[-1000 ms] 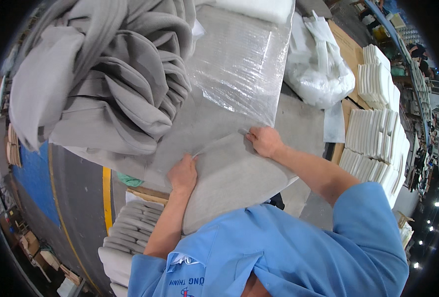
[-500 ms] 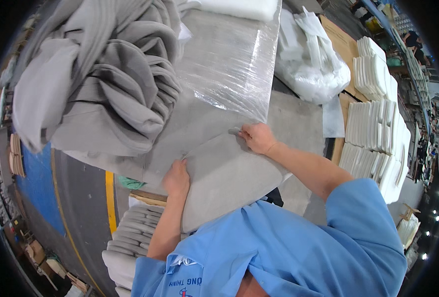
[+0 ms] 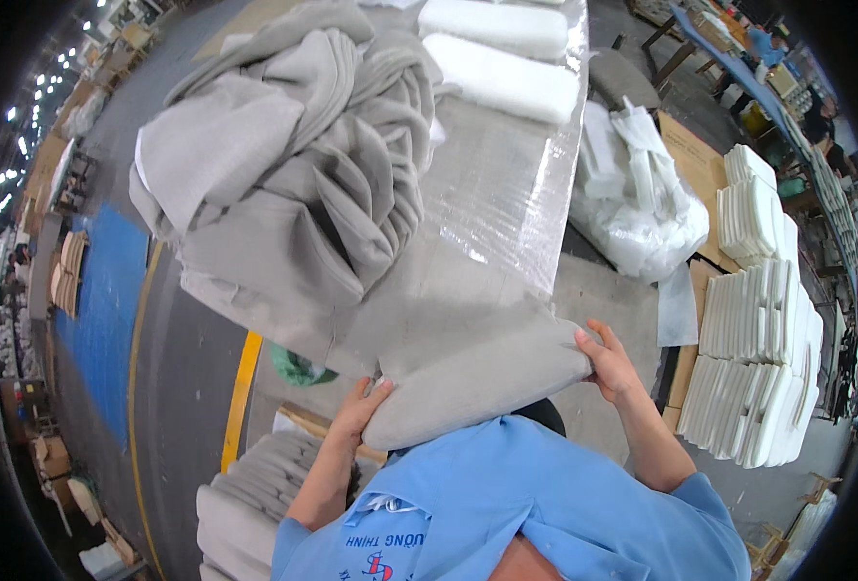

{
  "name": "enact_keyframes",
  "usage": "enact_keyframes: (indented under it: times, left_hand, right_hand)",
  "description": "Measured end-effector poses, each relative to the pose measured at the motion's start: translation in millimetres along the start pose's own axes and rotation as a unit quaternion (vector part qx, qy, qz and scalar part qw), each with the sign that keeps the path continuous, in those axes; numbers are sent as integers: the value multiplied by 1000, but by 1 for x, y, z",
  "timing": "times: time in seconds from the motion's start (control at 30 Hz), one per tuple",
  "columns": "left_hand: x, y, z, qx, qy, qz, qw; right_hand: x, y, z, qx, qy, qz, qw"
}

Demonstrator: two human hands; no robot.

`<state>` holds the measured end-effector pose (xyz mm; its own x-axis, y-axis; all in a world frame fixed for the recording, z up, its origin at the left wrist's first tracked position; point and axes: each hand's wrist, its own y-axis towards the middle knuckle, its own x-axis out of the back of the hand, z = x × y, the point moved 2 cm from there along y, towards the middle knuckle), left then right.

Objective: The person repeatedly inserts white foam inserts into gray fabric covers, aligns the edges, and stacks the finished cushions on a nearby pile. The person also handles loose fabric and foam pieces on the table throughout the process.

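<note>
A grey fabric-covered cushion (image 3: 477,385) lies against my body at the near edge of the table. Its left end is gripped by my left hand (image 3: 356,411), the thumb on top. My right hand (image 3: 611,366) holds the right end at the corner, with the fingertips pressed along the side. The cushion looks smooth and filled out, its near edge rounded. Just beyond it, the table's grey surface (image 3: 419,334) shows. To the far left of the table, a large heap of loose grey fabric covers (image 3: 303,165) is piled up.
White padding pieces (image 3: 502,77) lie on clear plastic sheeting (image 3: 506,184) at the far side. A plastic bag of white pieces (image 3: 637,203) sits right of the table. Stacked white pads (image 3: 753,310) stand farther right. Grey cushions (image 3: 255,494) are stacked at lower left, near a green bag (image 3: 298,366).
My right hand has moved right and down to the cushion's right end, and my left hand has shifted down along its left end. The cushion now sits turned, its near edge facing me.
</note>
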<state>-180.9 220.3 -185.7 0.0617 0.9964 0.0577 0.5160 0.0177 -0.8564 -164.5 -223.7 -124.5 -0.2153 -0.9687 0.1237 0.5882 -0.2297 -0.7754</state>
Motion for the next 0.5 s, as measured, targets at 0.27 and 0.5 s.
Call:
enact_keyframes:
  times: [0.27,0.5]
  left_hand:
    - [-115,-42,-88,-438,-101,79,890]
    - [-51,19,-52,-275,-30,200,940]
  right_hand:
    - [-6,-59,135,317,326,-44,890]
    - [-2,-76,104,440,-99,7,893]
